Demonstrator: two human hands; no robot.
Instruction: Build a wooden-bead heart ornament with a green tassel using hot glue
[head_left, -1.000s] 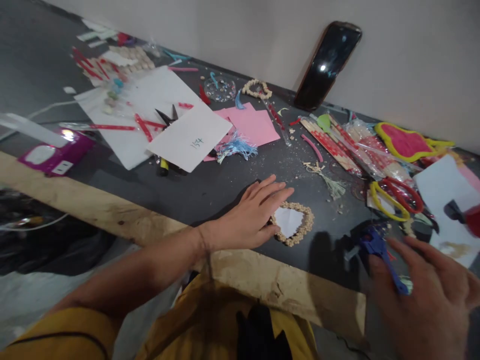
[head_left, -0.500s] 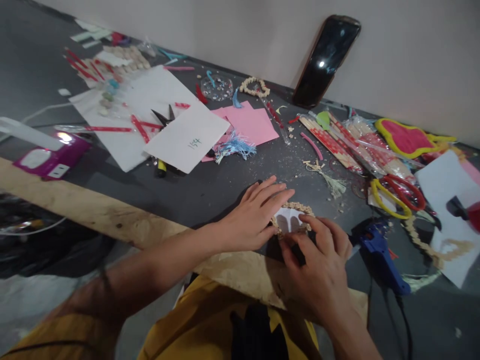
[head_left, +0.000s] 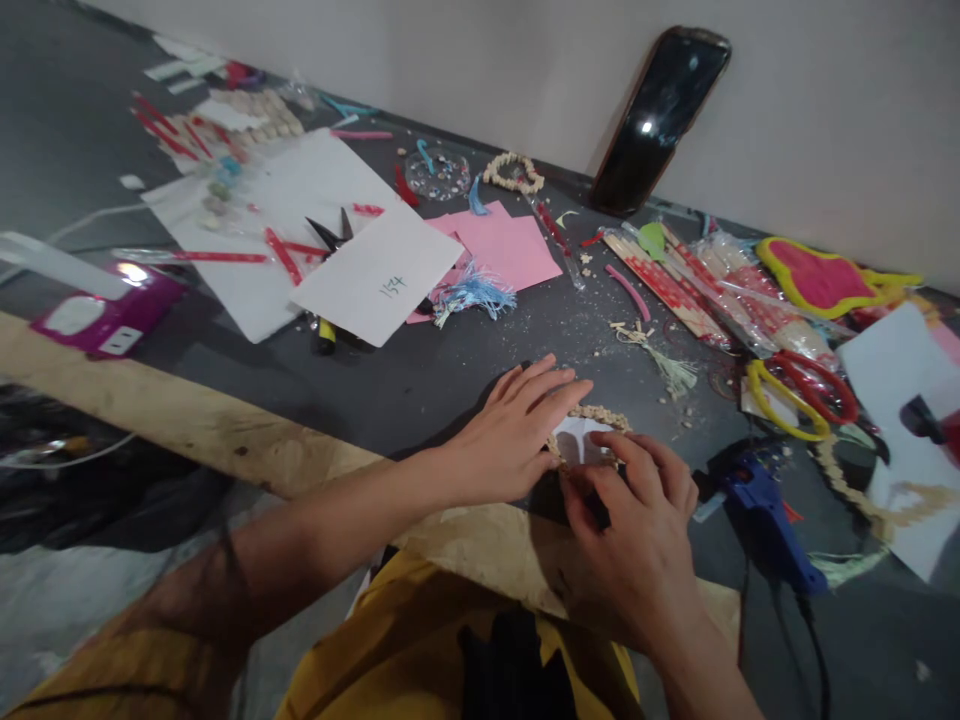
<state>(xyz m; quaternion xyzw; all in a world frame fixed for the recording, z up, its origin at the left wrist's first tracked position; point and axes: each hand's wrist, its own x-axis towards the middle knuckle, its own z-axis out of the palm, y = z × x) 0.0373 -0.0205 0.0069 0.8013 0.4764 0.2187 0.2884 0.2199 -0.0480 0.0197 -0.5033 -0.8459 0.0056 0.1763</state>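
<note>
At the near edge of the bench, the beaded ring lies between both hands. Unlike a second ago, the right hand is off the blue glue gun, its fingers curled, slightly parted, touching the ring's near side; the left hand, fingers nearly straight, touches its left side.

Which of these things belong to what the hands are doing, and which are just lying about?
In use:
- beaded ring, touched by both hands
- white paper inside it
- probably the nearby blue glue gun

Seemingly just lying about:
- phone
- scissors
- pink paper
- blue tassels
</note>
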